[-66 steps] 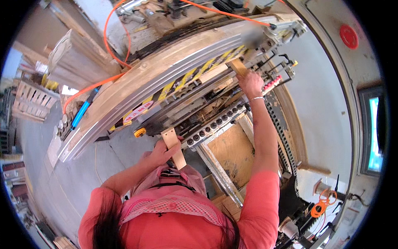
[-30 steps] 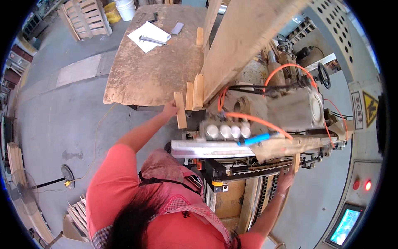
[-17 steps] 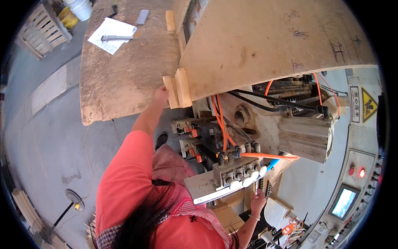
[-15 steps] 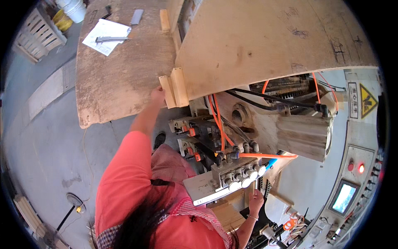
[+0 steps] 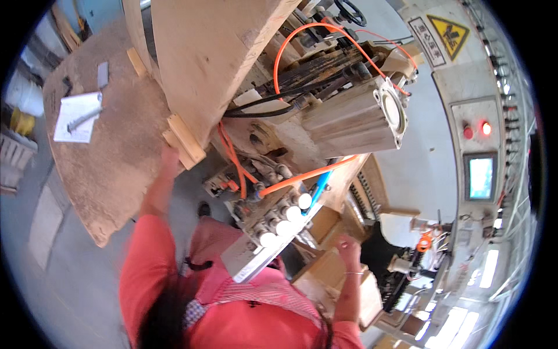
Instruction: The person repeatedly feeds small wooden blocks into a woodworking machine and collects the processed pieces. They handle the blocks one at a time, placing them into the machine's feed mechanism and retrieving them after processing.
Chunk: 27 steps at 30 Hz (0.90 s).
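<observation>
My left hand [image 5: 168, 157] reaches up and forward to a pair of small pale wooden blocks [image 5: 185, 141] at the edge of a dusty chipboard table [image 5: 116, 168]. Its fingers are closed on the lower end of the blocks, which lean against a large wooden panel [image 5: 209, 52]. My right hand [image 5: 349, 249] is low on the right with fingers spread. It hovers over a light brown wooden box [image 5: 325, 276] beside the machine and holds nothing that I can see.
A woodworking machine [image 5: 349, 116] with a metal cylinder, orange hoses [image 5: 290, 177] and a row of white valves [image 5: 279, 224] fills the middle. On the right are a control cabinet with a screen [image 5: 480, 177] and red lights. Paper with a metal tool [image 5: 78, 116] lies on the table.
The view has swung from the machine's long bed to the table side. My left hand has carried the wooden blocks up to the table edge, and my right hand has dropped to the box.
</observation>
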Tool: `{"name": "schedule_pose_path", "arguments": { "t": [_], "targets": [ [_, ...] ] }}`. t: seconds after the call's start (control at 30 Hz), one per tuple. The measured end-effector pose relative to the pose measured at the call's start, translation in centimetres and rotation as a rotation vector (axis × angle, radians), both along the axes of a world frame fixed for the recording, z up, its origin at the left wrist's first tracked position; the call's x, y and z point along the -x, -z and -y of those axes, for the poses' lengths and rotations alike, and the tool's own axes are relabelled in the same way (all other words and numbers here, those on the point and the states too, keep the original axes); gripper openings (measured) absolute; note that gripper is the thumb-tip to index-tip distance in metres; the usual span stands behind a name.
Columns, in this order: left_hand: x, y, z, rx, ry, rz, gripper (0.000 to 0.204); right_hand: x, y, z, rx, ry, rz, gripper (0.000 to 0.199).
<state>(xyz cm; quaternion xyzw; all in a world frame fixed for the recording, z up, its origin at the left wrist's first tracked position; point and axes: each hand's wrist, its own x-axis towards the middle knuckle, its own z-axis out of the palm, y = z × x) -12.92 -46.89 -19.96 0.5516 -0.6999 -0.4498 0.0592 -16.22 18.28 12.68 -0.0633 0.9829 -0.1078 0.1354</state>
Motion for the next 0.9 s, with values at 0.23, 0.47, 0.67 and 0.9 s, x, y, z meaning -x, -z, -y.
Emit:
{"name": "schedule_pose_path", "arguments": {
  "t": [0.23,0.47,0.67,0.9],
  "targets": [
    [-3.4,6.0,-3.6,0.364,0.074,-0.094,0.037,4.3,0.7,0.3,0.036,-0.231,-0.182,0.014],
    [-10.3,-0.2,-19.7,-0.349,0.057,-0.502,0.024,13.0,0.4,2.1,0.084,-0.28,-0.277,0.02],
    [-7.1,-20.7,-32.5,-0.348,0.505,-0.476,0.02,24.1,-1.4,3.8,0.162,-0.267,-0.369,0.022],
    [0.3,-27.5,-39.4,0.218,0.887,-0.562,0.034,36.2,-0.4,6.0,0.189,-0.342,-0.54,0.038]
  ]
}}
